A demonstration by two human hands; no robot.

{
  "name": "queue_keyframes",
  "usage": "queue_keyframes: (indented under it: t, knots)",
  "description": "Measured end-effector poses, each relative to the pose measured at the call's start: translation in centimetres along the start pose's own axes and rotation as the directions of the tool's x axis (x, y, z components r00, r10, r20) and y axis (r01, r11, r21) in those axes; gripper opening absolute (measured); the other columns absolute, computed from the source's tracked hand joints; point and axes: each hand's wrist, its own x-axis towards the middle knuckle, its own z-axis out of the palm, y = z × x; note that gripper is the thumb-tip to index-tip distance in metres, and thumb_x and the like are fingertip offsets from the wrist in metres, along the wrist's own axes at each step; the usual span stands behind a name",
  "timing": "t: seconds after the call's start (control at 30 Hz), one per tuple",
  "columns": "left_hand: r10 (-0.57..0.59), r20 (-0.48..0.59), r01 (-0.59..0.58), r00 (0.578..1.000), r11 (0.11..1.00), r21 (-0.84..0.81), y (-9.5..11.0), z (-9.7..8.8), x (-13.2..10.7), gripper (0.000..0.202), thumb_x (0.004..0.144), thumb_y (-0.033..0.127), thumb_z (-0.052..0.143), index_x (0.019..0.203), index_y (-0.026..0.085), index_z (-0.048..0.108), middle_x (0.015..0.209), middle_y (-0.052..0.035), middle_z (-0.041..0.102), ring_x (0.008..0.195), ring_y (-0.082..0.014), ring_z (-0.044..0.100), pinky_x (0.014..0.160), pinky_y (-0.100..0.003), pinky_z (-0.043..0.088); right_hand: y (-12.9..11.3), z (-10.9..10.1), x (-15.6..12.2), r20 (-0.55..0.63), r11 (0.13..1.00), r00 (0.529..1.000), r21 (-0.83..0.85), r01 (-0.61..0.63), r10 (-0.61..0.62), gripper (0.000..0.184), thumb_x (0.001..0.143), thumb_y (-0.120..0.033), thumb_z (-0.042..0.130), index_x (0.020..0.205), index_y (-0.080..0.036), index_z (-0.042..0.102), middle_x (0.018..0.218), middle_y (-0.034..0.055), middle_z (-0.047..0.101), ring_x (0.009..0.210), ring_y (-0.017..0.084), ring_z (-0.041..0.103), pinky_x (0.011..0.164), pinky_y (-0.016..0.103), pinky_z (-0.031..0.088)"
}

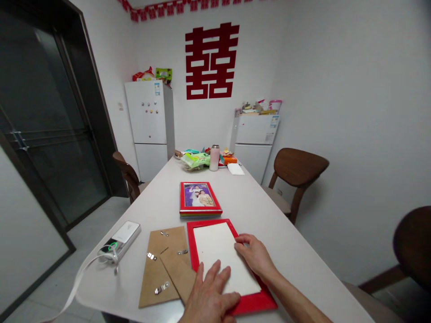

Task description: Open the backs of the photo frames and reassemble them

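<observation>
A red picture frame lies face down on the table right in front of me, with a white card set in it. My left hand rests on the lower part of the card and frame, its fingers spread. At the card's right edge, my right hand has its fingers bent and close together, gripping the edge. A brown backing board with metal clips lies left of the frame. Its stand flap reaches under my left hand. Beyond the frame sits a stack of red-framed pictures, a photo on top.
On the table's left edge lies a power bank with a white cable. A pink bottle, snack bags and a white tissue stand at the far end. Wooden chairs flank the table.
</observation>
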Motion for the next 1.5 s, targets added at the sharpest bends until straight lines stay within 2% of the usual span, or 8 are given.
queue_keyframes:
  t: [0.27, 0.47, 0.57, 0.73, 0.87, 1.0, 1.33, 1.5]
  knots:
    - [0.088, 0.035, -0.083, 0.995, 0.989, -0.121, 0.4, -0.6, 0.1, 0.038, 0.073, 0.023, 0.05, 0.108, 0.038, 0.046, 0.114, 0.0035, 0.055, 0.118, -0.0212, 0.033, 0.096, -0.058, 0.007, -1.8, 0.1, -1.5, 0.029, 0.941, 0.987, -0.3, 0.158, -0.157, 0.021, 0.07, -0.021, 0.043, 0.082, -0.019, 0.059, 0.098, 0.006, 0.054, 0.09, 0.019, 0.048, 0.076, 0.03, 0.035]
    - [0.021, 0.019, -0.02, 1.0, 0.998, -0.063, -0.2, -1.6, -1.5, 0.05, 0.069, 0.032, 0.056, 0.117, 0.03, 0.041, 0.122, -0.005, 0.048, 0.117, -0.0253, 0.035, 0.097, -0.056, 0.014, -2.0, -0.2, -1.4, 0.029, 0.904, 0.984, -0.391, 0.174, -0.177, 0.034, 0.07, -0.023, 0.045, 0.102, -0.019, 0.054, 0.115, 0.0094, 0.046, 0.101, 0.024, 0.042, 0.081, 0.035, 0.032]
    - [-0.151, -0.12, 0.161, 0.981, 0.985, 0.071, -2.5, -2.4, -4.5, 0.048, 0.071, 0.031, 0.053, 0.117, 0.027, 0.042, 0.126, -0.008, 0.043, 0.117, -0.0274, 0.034, 0.095, -0.055, 0.022, -3.7, -0.4, -2.4, 0.075, 0.917, 0.964, -0.298, 0.265, -0.255, 0.03, 0.072, -0.024, 0.045, 0.1, -0.019, 0.055, 0.117, 0.0094, 0.046, 0.104, 0.024, 0.041, 0.084, 0.036, 0.031]
    - [-0.427, -0.301, 0.494, 0.852, 0.846, 0.198, -6.8, -2.3, -9.8, 0.058, 0.063, 0.033, 0.059, 0.118, 0.021, 0.042, 0.127, -0.0138, 0.038, 0.116, -0.0308, 0.034, 0.091, -0.052, 0.032, -9.5, 1.3, -6.5, 0.286, 0.867, 0.834, -0.021, 0.498, -0.472, 0.025, 0.073, -0.028, 0.046, 0.095, -0.021, 0.056, 0.096, 0.0054, 0.057, 0.091, 0.02, 0.046, 0.083, 0.033, 0.03]
    - [-0.419, -0.356, 0.505, 0.835, 0.84, 0.197, -7.9, -1.3, -11.1, 0.052, 0.065, 0.029, 0.057, 0.114, 0.015, 0.046, 0.124, -0.0161, 0.042, 0.114, -0.0273, 0.037, 0.091, -0.042, 0.037, -12.3, 4.1, -8.8, 0.378, 0.817, 0.76, -0.019, 0.577, -0.528, 0.042, 0.058, -0.04, 0.061, 0.094, -0.021, 0.054, 0.096, 0.0056, 0.054, 0.091, 0.024, 0.043, 0.083, 0.04, 0.027]
    - [-0.373, -0.436, 0.477, 0.819, 0.864, 0.158, -8.1, -0.9, -11.0, 0.055, 0.063, 0.023, 0.058, 0.116, 0.021, 0.043, 0.125, -0.0104, 0.044, 0.113, -0.0251, 0.04, 0.089, -0.038, 0.04, -12.7, 5.5, -8.7, 0.386, 0.839, 0.771, 0.016, 0.544, -0.507, 0.041, 0.059, -0.023, 0.056, 0.099, -0.021, 0.052, 0.097, 0.0061, 0.052, 0.089, 0.021, 0.043, 0.081, 0.036, 0.03]
    - [-0.024, -0.619, 0.278, 0.785, 0.907, 0.318, -3.6, -6.0, -8.0, 0.065, 0.071, 0.019, 0.053, 0.128, 0.018, 0.02, 0.136, -0.0119, 0.023, 0.123, -0.0264, 0.02, 0.095, -0.042, 0.033, -13.2, -1.8, -7.4, 0.16, 0.773, 0.764, 0.258, 0.58, -0.626, 0.043, 0.061, -0.014, 0.051, 0.103, -0.02, 0.05, 0.112, 0.0075, 0.046, 0.103, 0.019, 0.042, 0.09, 0.034, 0.034]
    - [0.015, -0.597, 0.204, 0.802, 0.933, 0.297, -0.9, -3.5, -4.2, 0.07, 0.065, 0.015, 0.059, 0.125, 0.008, 0.024, 0.13, -0.0204, 0.032, 0.121, -0.0284, 0.026, 0.093, -0.042, 0.037, -9.5, -5.4, -6.5, 0.233, 0.831, 0.798, 0.138, 0.538, -0.555, 0.04, 0.063, -0.019, 0.05, 0.103, -0.018, 0.054, 0.113, 0.0097, 0.048, 0.104, 0.022, 0.045, 0.09, 0.037, 0.035]
